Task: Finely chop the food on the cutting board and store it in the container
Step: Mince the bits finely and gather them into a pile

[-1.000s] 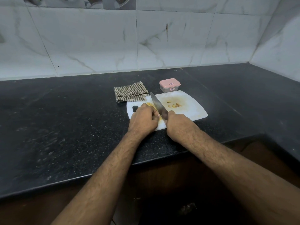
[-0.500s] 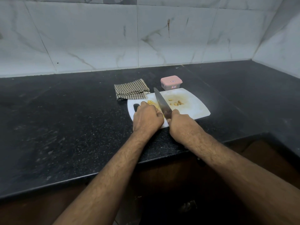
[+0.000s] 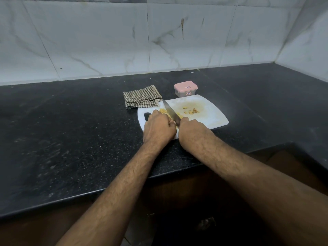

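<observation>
A white cutting board (image 3: 211,114) lies on the black counter. Yellow food (image 3: 163,111) sits on its left part, mostly hidden under my left hand (image 3: 158,127), whose curled fingers hold it down. My right hand (image 3: 190,130) grips the handle of a knife (image 3: 170,111); the blade slants away to the upper left, its edge down beside the yellow food. A few small chopped bits (image 3: 191,111) lie at the board's stained centre. A small container with a pink lid (image 3: 185,88) stands shut just behind the board.
A folded checked cloth (image 3: 142,99) lies left of the container, touching the board's back-left corner. The black counter (image 3: 71,130) stretches wide to the left and turns a corner on the right. Marble wall tiles rise behind.
The blade has shifted slightly between frames, consistent with a chopping stroke. Both hands stay in the same place on the board's left part.
</observation>
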`<state>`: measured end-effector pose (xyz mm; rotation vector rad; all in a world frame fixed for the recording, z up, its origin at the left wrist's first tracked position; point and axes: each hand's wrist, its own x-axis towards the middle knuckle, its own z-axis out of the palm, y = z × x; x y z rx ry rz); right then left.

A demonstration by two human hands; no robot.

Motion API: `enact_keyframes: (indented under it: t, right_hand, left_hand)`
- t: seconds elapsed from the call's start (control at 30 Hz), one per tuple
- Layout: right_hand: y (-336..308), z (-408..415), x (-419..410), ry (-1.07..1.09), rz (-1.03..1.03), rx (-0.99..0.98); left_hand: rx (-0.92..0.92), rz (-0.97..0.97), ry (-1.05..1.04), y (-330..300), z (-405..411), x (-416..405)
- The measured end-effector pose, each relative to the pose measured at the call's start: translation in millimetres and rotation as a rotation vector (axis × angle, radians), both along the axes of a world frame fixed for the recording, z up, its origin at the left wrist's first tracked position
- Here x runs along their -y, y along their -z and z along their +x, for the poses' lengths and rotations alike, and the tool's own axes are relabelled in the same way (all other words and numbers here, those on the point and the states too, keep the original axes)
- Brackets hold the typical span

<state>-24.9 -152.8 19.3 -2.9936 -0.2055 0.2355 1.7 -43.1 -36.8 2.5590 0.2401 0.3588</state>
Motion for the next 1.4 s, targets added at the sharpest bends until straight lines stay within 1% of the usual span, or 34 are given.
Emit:
enact_keyframes:
  t: [0.4,0.73,0.97,1.13,1.4]
  right_hand:
    - [-4,3,0,0.010,-0.037,-0.037]
    - [7,12,8,-0.059,-0.058,-0.001]
    - [9,13,9,-0.052,-0.028,-0.015]
    - [7,11,12,0.025,0.055,-0.045]
    - [9,10,15,0.002,0.073,-0.027]
  left_hand:
    - [0.011,0.006,0.022,-1,-4,-1]
    - [-0.007,0.009,0.033,-1,-3,-1]
    - [0.009,-0.069,0.049,-1,-7,-1]
    - [0.038,-0.113,0.016,2,-4,-4]
    - [0.073,-0.187,0.070,5,-3,-7]
